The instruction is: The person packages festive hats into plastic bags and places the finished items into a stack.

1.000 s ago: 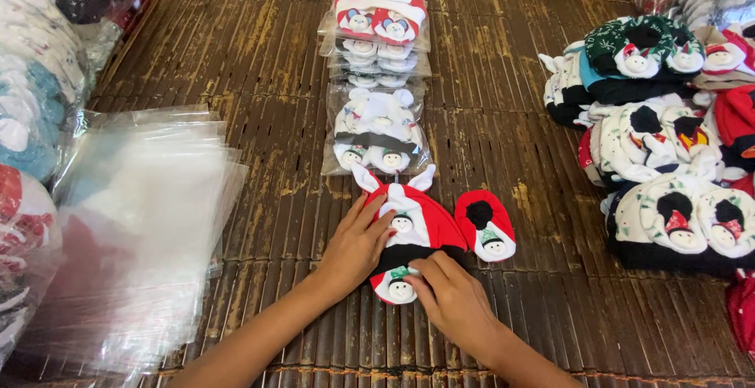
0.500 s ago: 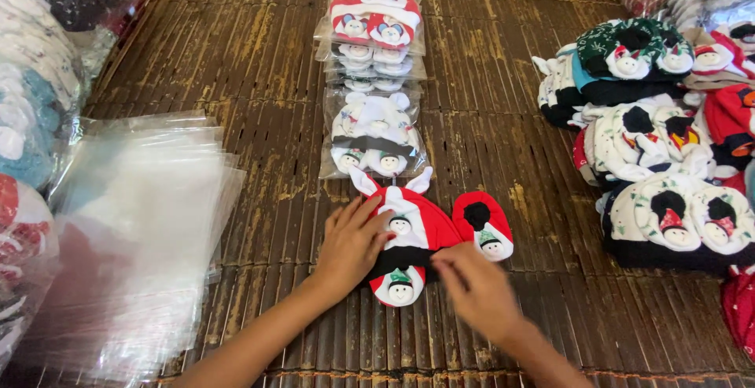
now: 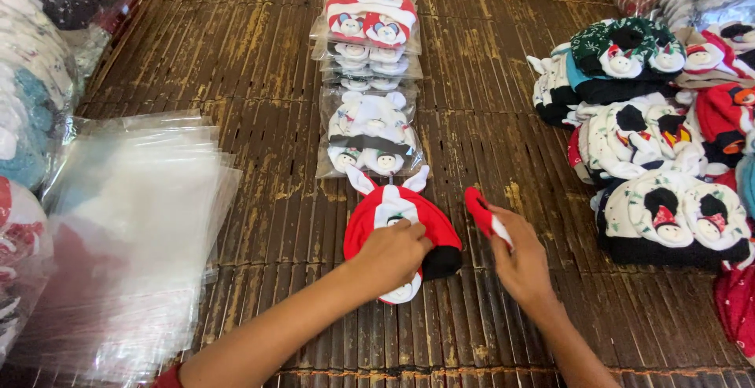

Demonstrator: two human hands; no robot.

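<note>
Under everything I work on lies the dark slatted bamboo mat [image 3: 259, 66], and its ridged strips are the first thing I worry about, since loose fabric could snag or sit crooked on them. Well off to the outside of my left hand [image 3: 391, 256] spreads the loose stack of clear plastic bags [image 3: 134, 231]; it looks slippery, and I judge that a careless sweep of my forearm could slide the sheets apart. Well out beyond my right hand [image 3: 521, 266] sit the piles of unpacked knitted sets [image 3: 657, 168], heaped high enough that I think a bump could tip them over. Straight ahead of my fingers, past the piece I am pressing, runs the row of bagged sets [image 3: 370, 81], the nearest one just beyond the hat's ears. Right under my left hand is the red baby hat [image 3: 401, 227] with white ears, lying flat on the mat, my left fingers spread and resting on it rather than gripping, with a small white-faced piece [image 3: 403, 290] peeking out on the near side of my palm. My right fingers are pinched closed on the small red bootie [image 3: 481, 213], lifted just beside the hat. The hold is light and on one edge only, so I judge the bootie could slip out, or the hat could shift if my left hand eases off.
</note>
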